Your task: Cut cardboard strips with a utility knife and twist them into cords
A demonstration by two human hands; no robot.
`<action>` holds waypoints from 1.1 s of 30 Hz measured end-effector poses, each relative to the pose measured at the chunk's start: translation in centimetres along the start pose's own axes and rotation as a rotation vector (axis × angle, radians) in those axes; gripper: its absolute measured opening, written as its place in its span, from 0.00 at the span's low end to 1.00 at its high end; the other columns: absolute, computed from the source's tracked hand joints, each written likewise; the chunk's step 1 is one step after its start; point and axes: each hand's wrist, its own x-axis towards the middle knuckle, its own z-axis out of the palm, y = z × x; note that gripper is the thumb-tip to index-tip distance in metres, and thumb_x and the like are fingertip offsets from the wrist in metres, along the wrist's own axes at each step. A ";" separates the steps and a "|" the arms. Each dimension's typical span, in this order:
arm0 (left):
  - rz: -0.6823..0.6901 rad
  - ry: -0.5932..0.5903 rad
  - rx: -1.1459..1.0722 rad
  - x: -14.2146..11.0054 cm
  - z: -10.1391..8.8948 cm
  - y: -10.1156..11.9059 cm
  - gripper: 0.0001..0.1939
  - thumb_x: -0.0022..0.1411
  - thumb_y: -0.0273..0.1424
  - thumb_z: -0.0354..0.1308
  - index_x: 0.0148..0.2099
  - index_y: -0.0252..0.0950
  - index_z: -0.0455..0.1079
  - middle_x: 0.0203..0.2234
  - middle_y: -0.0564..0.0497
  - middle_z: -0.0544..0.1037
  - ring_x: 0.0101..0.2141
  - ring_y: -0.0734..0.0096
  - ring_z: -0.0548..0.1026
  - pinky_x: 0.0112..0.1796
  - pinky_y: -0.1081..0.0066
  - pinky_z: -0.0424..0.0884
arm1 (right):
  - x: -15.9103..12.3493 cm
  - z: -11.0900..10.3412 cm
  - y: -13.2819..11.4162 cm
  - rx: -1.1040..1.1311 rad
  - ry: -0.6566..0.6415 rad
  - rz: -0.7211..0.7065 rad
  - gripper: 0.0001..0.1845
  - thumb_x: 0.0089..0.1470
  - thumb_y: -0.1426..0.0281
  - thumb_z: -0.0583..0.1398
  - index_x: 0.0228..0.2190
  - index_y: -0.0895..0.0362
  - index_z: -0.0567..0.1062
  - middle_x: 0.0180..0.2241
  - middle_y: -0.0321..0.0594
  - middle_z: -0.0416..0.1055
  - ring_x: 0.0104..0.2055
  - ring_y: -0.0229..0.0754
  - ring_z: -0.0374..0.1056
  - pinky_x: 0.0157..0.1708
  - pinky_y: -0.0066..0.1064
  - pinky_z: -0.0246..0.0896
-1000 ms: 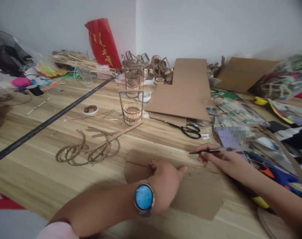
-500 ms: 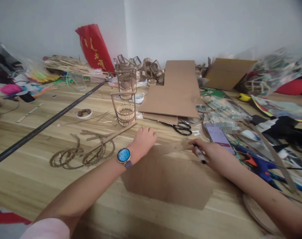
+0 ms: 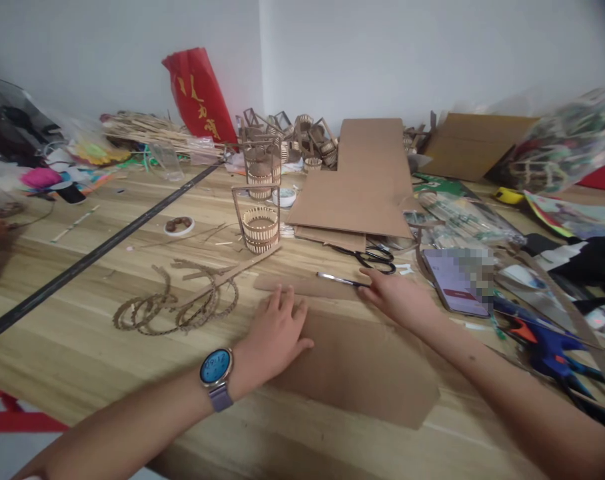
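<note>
My left hand (image 3: pixel 281 330) lies with fingers spread over the left part of a brown cardboard sheet (image 3: pixel 362 363); a watch is on its wrist. My right hand (image 3: pixel 400 297) is low over the table, its closed fingertips at the right end of a pen (image 3: pixel 338 278). That pen lies roughly level, its light end pointing left, above a narrow cardboard strip (image 3: pixel 307 287). The strip rests just beyond the sheet, close to my left fingertips. Black-handled scissors (image 3: pixel 375 258) lie beyond my right hand.
A small wooden bucket (image 3: pixel 260 230) with a tall handle stands behind coiled brown trim (image 3: pixel 152 313). Larger cardboard (image 3: pixel 355 200) lies farther back. At right are a phone (image 3: pixel 455 283) and a blue glue gun (image 3: pixel 552 347). A dark metal bar (image 3: pixel 107 247) crosses the left side.
The strip has gone from the sheet to the table beyond it. My left hand has drawn nearer me and spread out; my right hand has brought the pen down and left, now lying flat.
</note>
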 end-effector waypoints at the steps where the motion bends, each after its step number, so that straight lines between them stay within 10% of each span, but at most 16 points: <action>1: -0.002 0.002 -0.010 0.0 0.2 -0.1 0.32 0.66 0.42 0.58 0.65 0.28 0.60 0.62 0.26 0.62 0.62 0.37 0.62 0.54 0.44 0.65 | -0.4 0.1 -0.1 0.011 0.010 -0.022 0.22 0.63 0.63 0.50 0.54 0.58 0.71 0.37 0.50 0.80 0.38 0.53 0.76 0.30 0.35 0.62; 13: 0.105 -0.003 -0.100 -2.3 1.6 1.1 0.27 0.65 0.41 0.60 0.61 0.32 0.65 0.57 0.35 0.70 0.57 0.43 0.67 0.56 0.46 0.64 | -8.3 2.5 0.2 0.069 0.045 -0.323 0.15 0.64 0.61 0.53 0.34 0.54 0.76 0.34 0.44 0.76 0.36 0.48 0.73 0.36 0.37 0.64; 23: 0.297 -0.147 -0.176 -4.1 1.5 4.2 0.36 0.64 0.52 0.55 0.65 0.33 0.64 0.65 0.29 0.61 0.63 0.32 0.60 0.56 0.35 0.61 | -2.8 -2.1 6.6 0.183 0.147 0.110 0.17 0.60 0.59 0.50 0.31 0.53 0.75 0.30 0.44 0.78 0.31 0.48 0.73 0.30 0.35 0.60; 28: 0.332 -0.144 -0.245 -3.8 3.5 3.9 0.35 0.65 0.53 0.53 0.65 0.36 0.64 0.65 0.31 0.59 0.64 0.34 0.58 0.58 0.33 0.58 | -6.9 -3.9 11.2 0.190 0.257 0.318 0.20 0.61 0.55 0.48 0.34 0.52 0.74 0.28 0.47 0.78 0.29 0.50 0.73 0.29 0.38 0.63; 33: 0.350 -0.193 -0.265 -3.7 3.6 3.4 0.34 0.68 0.53 0.49 0.66 0.37 0.63 0.66 0.32 0.59 0.64 0.35 0.59 0.57 0.35 0.61 | -10.5 0.2 10.5 0.216 0.182 0.240 0.21 0.55 0.50 0.54 0.36 0.51 0.76 0.34 0.46 0.79 0.33 0.51 0.76 0.32 0.40 0.69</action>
